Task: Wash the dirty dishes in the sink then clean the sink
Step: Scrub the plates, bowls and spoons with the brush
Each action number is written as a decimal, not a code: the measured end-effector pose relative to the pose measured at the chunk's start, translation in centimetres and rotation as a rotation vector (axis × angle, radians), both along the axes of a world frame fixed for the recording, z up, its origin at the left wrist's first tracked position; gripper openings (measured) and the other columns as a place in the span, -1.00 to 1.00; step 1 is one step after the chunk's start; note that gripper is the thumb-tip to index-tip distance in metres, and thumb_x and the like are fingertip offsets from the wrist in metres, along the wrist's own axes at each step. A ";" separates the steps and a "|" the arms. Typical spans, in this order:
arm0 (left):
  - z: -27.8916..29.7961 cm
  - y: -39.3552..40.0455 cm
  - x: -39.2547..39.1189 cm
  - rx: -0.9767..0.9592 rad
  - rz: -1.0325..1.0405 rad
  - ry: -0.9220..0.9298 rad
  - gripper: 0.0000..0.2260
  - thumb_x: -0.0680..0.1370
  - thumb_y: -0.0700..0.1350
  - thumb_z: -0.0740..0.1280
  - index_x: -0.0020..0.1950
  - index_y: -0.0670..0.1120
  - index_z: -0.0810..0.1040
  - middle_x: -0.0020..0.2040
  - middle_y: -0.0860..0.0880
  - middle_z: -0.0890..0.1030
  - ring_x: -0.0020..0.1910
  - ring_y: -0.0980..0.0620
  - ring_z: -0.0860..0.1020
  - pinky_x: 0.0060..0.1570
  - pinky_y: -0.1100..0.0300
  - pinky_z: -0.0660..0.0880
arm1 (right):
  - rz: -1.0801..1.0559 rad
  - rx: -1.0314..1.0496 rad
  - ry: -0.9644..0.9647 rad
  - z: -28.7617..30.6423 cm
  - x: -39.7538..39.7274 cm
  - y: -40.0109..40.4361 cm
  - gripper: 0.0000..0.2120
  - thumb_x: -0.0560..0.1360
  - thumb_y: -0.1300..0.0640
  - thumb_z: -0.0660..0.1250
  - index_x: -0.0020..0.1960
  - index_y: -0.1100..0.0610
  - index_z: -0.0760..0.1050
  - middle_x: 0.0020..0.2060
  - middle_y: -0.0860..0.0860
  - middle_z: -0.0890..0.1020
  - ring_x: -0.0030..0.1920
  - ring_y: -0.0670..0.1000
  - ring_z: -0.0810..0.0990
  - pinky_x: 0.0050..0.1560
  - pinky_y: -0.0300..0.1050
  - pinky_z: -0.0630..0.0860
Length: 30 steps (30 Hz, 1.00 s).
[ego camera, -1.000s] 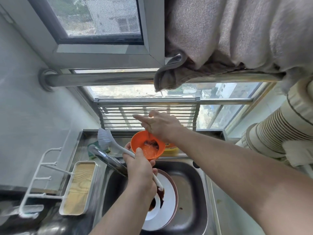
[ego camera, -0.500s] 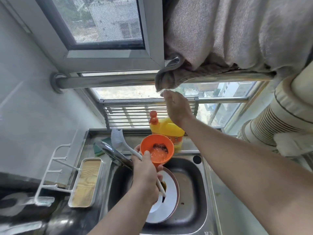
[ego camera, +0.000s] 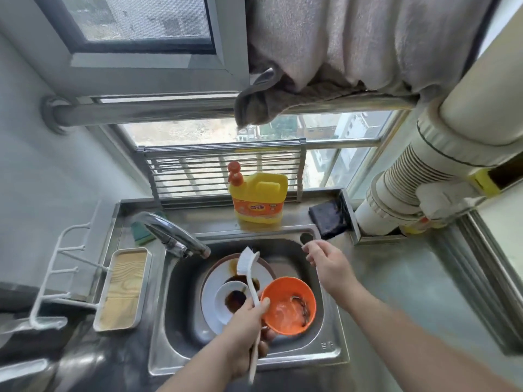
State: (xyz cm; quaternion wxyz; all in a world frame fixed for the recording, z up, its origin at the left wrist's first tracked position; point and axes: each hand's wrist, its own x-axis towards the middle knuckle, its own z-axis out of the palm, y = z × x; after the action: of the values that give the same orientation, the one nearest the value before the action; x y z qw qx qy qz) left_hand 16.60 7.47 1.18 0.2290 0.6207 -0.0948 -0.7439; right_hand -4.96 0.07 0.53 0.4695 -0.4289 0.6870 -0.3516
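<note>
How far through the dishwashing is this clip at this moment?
Early. Nothing looks washed yet: the plate and small saucer in the sink carry dark sauce. In hand: the left hand grips the orange bowl and brush; the right hand hovers free. No water runs from the faucet. All dishes and sink remain.

One orange bowl (ego camera: 288, 305); one plate (ego camera: 215, 290); one saucer (ego camera: 226, 298); one brush (ego camera: 250, 275); one detergent bottle (ego camera: 259, 198); two hands (ego camera: 246, 332).

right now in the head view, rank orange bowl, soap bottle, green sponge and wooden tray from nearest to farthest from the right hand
1. Orange bowl, just below the right hand, over the sink.
2. Soap bottle, behind the sink on the ledge.
3. Green sponge, back left behind the tap.
4. Wooden tray, far left on the counter.
</note>
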 end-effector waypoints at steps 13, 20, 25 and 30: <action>-3.8 -2.4 7.7 0.133 0.134 0.011 -0.83 0.69 -0.01 0.36 0.28 0.04 0.57 -0.28 -0.09 0.70 -0.39 0.03 0.56 -0.59 0.30 0.36 | 0.041 0.597 -0.487 -3.6 10.9 4.9 -0.70 0.71 -0.24 0.15 0.35 -0.19 0.47 0.24 0.03 0.64 0.06 0.15 0.75 0.14 0.09 0.65; -5.3 -3.0 11.5 0.130 0.242 0.156 -0.77 0.60 -0.02 0.46 0.23 0.12 0.54 -0.22 -0.09 0.69 -0.52 0.11 0.34 -0.64 0.32 0.29 | 0.015 0.681 -0.546 -5.0 13.7 3.4 -0.65 0.72 -0.23 0.13 0.46 -0.19 0.38 0.31 0.06 0.57 0.22 0.17 0.64 0.03 0.02 0.64; -6.0 -2.1 12.2 0.107 0.185 0.129 -0.66 0.56 0.00 0.51 0.32 0.08 0.58 -0.13 -0.04 0.69 -0.46 0.11 0.34 -0.63 0.31 0.30 | 0.162 0.681 -0.397 -5.4 13.3 1.3 -0.70 0.65 -0.27 0.24 0.28 -0.19 0.58 0.14 0.00 0.72 0.10 0.11 0.73 0.14 0.08 0.60; -6.1 -0.6 11.3 0.103 0.269 0.056 -0.50 0.37 0.13 0.54 0.21 -0.03 0.50 -0.35 0.02 0.41 -0.47 0.15 0.28 -0.64 0.35 0.29 | 0.455 0.283 -0.006 -3.1 15.3 -6.0 -0.72 0.64 -0.03 0.35 0.34 -0.17 0.61 0.13 -0.10 0.70 0.14 -0.05 0.66 0.28 0.08 0.61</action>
State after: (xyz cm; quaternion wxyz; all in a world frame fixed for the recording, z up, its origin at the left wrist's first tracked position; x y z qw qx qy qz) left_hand 27.94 6.84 -4.91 0.2970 0.6178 0.0341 -0.7273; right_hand 10.37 -5.91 -2.53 0.5940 -0.5013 0.6137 -0.1387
